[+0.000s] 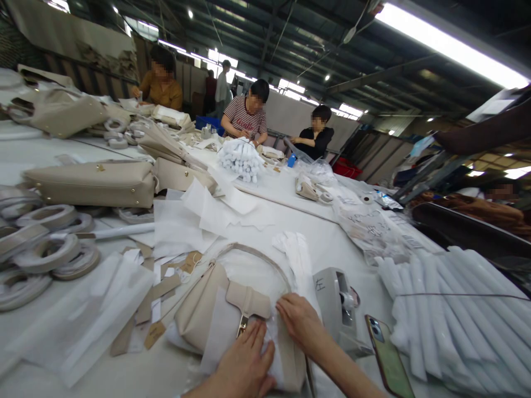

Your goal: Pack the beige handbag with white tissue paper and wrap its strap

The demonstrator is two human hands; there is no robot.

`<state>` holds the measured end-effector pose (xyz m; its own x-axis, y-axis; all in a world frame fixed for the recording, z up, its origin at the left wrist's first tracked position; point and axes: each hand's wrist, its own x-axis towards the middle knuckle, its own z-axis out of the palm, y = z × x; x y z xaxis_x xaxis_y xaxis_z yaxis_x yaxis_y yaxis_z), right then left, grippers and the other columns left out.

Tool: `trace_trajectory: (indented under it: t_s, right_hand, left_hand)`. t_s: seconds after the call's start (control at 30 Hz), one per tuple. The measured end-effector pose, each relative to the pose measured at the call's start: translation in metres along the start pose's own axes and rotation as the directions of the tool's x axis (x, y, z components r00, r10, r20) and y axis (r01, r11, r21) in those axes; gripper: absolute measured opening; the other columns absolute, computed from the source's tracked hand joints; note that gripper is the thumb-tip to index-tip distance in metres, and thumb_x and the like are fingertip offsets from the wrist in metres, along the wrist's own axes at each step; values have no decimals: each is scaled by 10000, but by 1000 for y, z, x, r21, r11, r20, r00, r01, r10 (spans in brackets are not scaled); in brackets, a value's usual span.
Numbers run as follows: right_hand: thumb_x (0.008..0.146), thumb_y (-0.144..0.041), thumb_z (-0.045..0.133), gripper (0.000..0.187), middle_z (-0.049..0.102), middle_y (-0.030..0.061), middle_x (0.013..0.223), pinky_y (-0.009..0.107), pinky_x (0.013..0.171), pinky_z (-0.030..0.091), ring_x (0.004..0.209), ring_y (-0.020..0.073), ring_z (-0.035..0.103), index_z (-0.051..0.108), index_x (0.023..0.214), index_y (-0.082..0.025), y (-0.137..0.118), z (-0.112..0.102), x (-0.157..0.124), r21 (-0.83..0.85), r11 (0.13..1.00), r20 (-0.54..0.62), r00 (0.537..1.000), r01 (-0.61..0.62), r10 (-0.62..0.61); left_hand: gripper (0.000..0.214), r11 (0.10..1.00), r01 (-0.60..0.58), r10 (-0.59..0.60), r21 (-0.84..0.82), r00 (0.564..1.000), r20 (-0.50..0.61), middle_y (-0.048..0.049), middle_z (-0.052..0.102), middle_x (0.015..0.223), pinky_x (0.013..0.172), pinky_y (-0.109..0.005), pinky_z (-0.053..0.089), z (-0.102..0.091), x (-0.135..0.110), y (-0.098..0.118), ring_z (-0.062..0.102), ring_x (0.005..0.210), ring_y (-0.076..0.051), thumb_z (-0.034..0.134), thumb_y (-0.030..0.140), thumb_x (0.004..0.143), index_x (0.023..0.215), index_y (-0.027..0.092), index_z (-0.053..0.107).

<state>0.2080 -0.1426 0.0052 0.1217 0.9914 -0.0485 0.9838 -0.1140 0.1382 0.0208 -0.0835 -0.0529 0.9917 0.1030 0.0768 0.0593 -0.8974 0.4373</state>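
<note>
A beige handbag with a flap and a gold clasp lies on the table in front of me. White tissue paper is tucked under its flap. My left hand rests on the bag's front just below the clasp, fingers stretched out flat. At the bag's right side, the curled fingers of my right hand close on the lower end of the shoulder strap; the fingertips are partly hidden. The strap arches over the bag's far side. Paper tags lie to the left of the bag.
Rolled beige straps, more handbags and tissue sheets cover the left. To the right are a grey tape dispenser, a phone and bundled white padded tubes. Several people work across the table.
</note>
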Motion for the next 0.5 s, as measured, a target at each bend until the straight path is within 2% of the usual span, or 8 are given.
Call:
trace_trajectory:
  t_s: [0.1, 0.23, 0.37, 0.5]
  right_hand:
    - [903, -105, 406, 292, 651, 69, 1112, 327, 917, 405, 1039, 181, 576, 621, 1084, -182, -25, 32, -27, 108, 994, -160, 987, -14, 32]
    - [820, -50, 397, 467, 562, 111, 1307, 423, 1040, 305, 1222, 226, 475, 523, 1265, -124, -34, 66, -36, 14, 999, -268, 962, -44, 46]
    - [867, -95, 384, 421, 579, 107, 1291, 422, 1052, 294, 1225, 214, 482, 528, 1261, -128, -27, 72, -35, -36, 999, -294, 956, 11, -21]
    - [919, -146, 352, 389, 584, 115, 1286, 422, 1057, 307, 1222, 206, 495, 534, 1262, -126, -26, 64, -35, -12, 1000, -278, 960, 4, -7]
  left_hand:
    - [640, 999, -10, 11, 33, 999, -45, -256, 380, 1416, 1098, -479, 297, 3, -1, 0, 348, 1323, -377, 403, 558, 917, 1349, 89, 456]
    - [642, 990, -47, 58, 130, 995, -83, -255, 428, 1383, 1086, -450, 310, 6, -2, -2, 394, 1301, -361, 385, 554, 922, 1333, 67, 468]
    - [650, 970, -78, 109, 232, 986, -127, -242, 478, 1348, 1083, -434, 297, 9, -2, -4, 444, 1272, -342, 369, 563, 922, 1311, 56, 487]
    - [657, 960, -73, 120, 269, 979, -163, -238, 513, 1316, 1059, -496, 293, 12, -3, -4, 487, 1229, -364, 353, 594, 916, 1297, 82, 509]
